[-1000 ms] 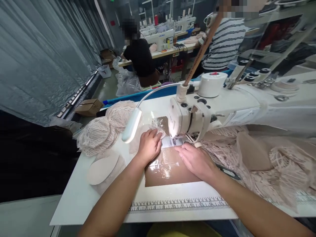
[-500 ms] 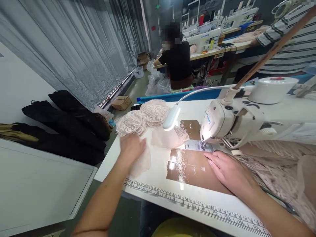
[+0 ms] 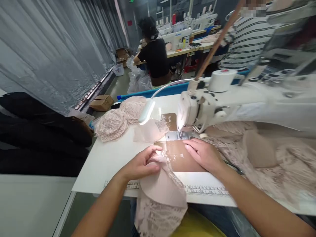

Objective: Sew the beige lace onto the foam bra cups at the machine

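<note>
My left hand (image 3: 144, 164) is closed on a beige lace bra cup (image 3: 164, 194), pinching its upper part between thumb and fingers. The cup hangs down across the ruler strip (image 3: 204, 190) and over the table's front edge. My right hand (image 3: 203, 153) lies with its fingers stretched out on a brown taped sheet (image 3: 181, 161), just in front of the sewing machine's (image 3: 187, 110) lit needle area. Whether anything thin lies under those fingers is hidden. A pale sheer cup piece (image 3: 149, 131) rests on the table left of the metal needle plate (image 3: 170, 135).
Two stacks of lace cups, a left stack (image 3: 111, 125) and a rear stack (image 3: 133, 108), stand at the table's back left. A lamp (image 3: 147, 111) arches over the table. Beige lace fabric (image 3: 261, 154) is heaped right of the machine. Two people sit or stand beyond.
My left hand has come from beside the stacks toward the front middle, now holding a lace bra cup. The right hand stays by the needle. The view has swung to the right.
</note>
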### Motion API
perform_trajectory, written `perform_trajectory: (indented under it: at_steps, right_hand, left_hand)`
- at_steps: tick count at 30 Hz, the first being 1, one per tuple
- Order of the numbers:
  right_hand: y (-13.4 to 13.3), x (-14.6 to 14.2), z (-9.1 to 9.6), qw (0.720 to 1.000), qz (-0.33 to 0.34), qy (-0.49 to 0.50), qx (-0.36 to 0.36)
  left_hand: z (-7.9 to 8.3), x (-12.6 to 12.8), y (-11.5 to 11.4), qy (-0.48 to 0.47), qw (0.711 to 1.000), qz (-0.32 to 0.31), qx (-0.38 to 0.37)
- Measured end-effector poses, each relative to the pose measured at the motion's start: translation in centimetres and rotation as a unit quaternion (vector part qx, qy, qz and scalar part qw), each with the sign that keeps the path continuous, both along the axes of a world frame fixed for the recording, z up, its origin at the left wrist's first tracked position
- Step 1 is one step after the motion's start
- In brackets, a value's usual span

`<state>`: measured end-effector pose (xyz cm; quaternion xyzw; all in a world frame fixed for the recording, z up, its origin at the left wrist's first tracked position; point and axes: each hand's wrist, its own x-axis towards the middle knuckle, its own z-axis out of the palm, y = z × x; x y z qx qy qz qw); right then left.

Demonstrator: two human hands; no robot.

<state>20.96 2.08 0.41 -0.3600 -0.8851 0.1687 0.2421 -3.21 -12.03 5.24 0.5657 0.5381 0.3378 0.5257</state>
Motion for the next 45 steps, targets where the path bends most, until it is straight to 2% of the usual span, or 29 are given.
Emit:
perform_trajectory:
  at_steps: [3,5,8,11,18,23,26,29,33,45]
  right_hand:
    - [-0.4,0.4,0.9,0.997,0.042,0.056,-0.013]
    - [-0.5,0.6,1.2,0.995,0.095,0.040,-0.006]
    - [-0.6,0.6,1.3,0.986,0.161,-0.031,0.013]
    - [-0.6,0.4,1.2,0.985,0.154,-0.078,0.029]
    - [-0.3,0.1,0.6,0.991,0.072,-0.098,0.052]
    - [-0.3,0.0,0.6,0.991,0.061,-0.110,0.037]
    - [-0.2,-0.1,0.6,0.991,0.060,-0.118,0.030]
    - [-0.2,-0.2,0.6,0.991,0.050,-0.124,0.024]
    - [-0.2,-0.2,0.6,0.992,0.024,-0.127,0.010]
    - [-0.1,-0.6,1.1,0.987,0.008,-0.160,0.008]
  left_hand:
    - [-1.0,2.7,4.5,0.128,0.989,-0.032,0.070]
    - [-1.8,3.7,6.8,0.203,0.972,-0.040,0.114]
    - [-2.6,4.2,8.9,0.297,0.942,-0.039,0.153]
    - [-2.9,4.3,9.9,0.362,0.918,-0.014,0.165]
    - [-3.2,4.6,11.3,0.443,0.877,0.009,0.183]
    - [-1.5,4.4,11.2,0.493,0.842,0.039,0.213]
    - [-1.0,4.9,10.1,0.486,0.836,-0.027,0.253]
    - [-1.7,5.6,9.2,0.469,0.822,-0.106,0.306]
    - [-2.8,5.8,9.0,0.474,0.813,-0.115,0.318]
    - [-3.3,4.5,10.2,0.477,0.813,-0.139,0.303]
